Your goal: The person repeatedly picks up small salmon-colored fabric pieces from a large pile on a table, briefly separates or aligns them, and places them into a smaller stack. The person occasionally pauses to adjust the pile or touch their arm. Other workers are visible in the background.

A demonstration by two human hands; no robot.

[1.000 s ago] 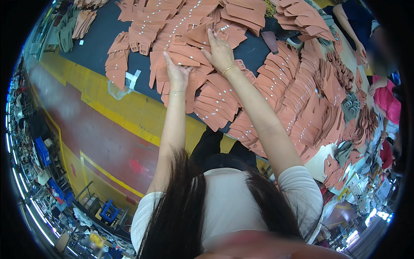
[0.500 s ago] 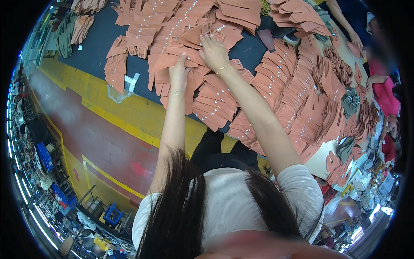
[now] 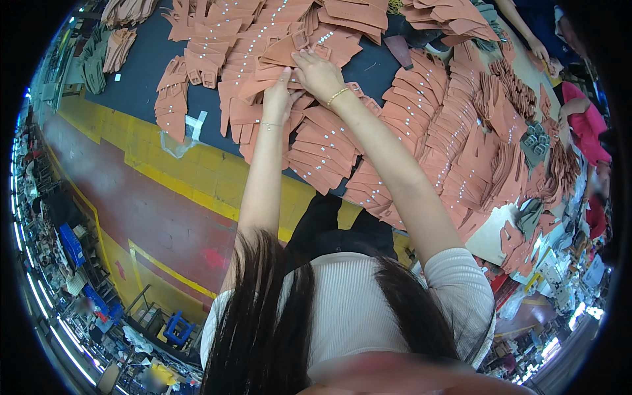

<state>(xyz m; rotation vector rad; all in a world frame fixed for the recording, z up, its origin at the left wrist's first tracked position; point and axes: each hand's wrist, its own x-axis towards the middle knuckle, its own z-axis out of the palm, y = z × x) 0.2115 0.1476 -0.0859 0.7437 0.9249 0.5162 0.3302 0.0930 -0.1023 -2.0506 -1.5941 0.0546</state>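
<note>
My left hand (image 3: 278, 104) is closed at the edge of a salmon-coloured, leather-like cut piece (image 3: 255, 87), thumb on top and the other fingers curled, partly hidden. Right beside it, my right hand (image 3: 320, 79) lies palm down with its fingers stretched over the pieces. Its fingertips touch the edge of a pointed salmon strap piece (image 3: 284, 50) with a covered buckle (image 3: 300, 39) at its end. Overlapping rows of similar pieces (image 3: 322, 141), many bearing small white stickers, spread around both hands. What lies under my right palm is hidden.
The dark table (image 3: 141, 72) carries more salmon stacks (image 3: 421, 99) to the right and green pieces (image 3: 95, 59) at the far left. A maroon tapered object (image 3: 398, 51) lies beyond my right hand. Clear plastic with white tape (image 3: 195, 125) hangs at the near edge. Another person's hand (image 3: 538, 49) is at far right.
My left hand has moved slightly right and forward, closer to my right hand. My right hand has shifted a little left. The whole view has shifted slightly.
</note>
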